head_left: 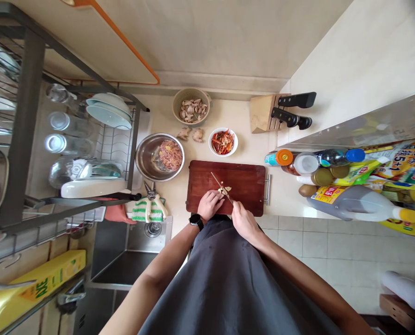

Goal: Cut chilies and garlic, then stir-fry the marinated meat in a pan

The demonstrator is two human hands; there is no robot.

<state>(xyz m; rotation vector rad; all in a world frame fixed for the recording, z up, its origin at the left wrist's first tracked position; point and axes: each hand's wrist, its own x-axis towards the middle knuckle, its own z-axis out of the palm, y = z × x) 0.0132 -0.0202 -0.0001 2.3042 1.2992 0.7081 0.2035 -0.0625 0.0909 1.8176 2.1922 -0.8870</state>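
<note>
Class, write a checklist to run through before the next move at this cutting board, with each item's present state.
1. Right hand gripping the knife: ok.
2. Left hand safely clear of the blade: cannot tell; its fingertips are close.
3. Pale pieces on the cutting board: ok.
4. White bowl and metal bowl off the board: ok.
5. Board secured against slipping: cannot tell.

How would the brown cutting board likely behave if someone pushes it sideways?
The cutting board would probably stay stiff, as it looks like one flat slab. The pale pieces lying loose on it might slide or scatter. It seems unlikely to roll, being broad and rectangular.
</note>
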